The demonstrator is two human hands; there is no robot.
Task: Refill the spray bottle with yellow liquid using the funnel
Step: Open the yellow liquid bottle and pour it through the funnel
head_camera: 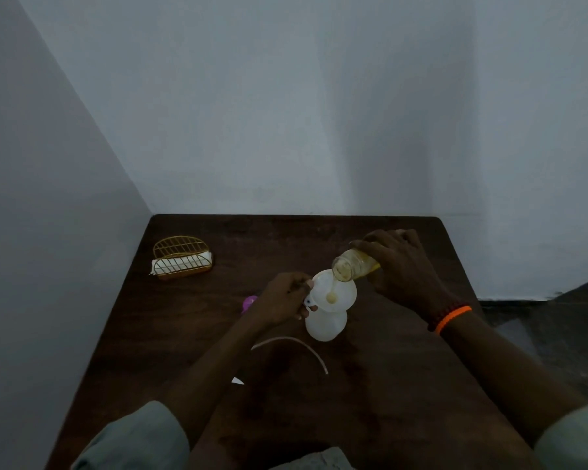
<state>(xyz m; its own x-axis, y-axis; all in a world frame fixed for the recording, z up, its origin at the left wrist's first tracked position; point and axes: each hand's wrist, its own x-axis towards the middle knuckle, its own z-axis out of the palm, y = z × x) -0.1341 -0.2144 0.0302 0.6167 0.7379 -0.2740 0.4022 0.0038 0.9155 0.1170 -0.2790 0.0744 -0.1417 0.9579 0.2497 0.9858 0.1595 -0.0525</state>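
A white translucent spray bottle (326, 325) stands on the dark wooden table (370, 385) with a white funnel (333, 290) seated in its neck. My left hand (282, 300) grips the funnel's rim and the bottle's neck from the left. My right hand (401, 266) holds a clear jar of yellow liquid (353, 264), tipped with its mouth over the funnel. A little yellow liquid lies in the funnel's bowl. A thin white dip tube (296, 344) lies curved on the table in front of the bottle.
A gold wire napkin holder (182, 257) with white napkins stands at the back left. A purple object (249, 302) peeks out behind my left hand. A small white scrap (237, 380) lies near my left forearm. Walls close the back and left.
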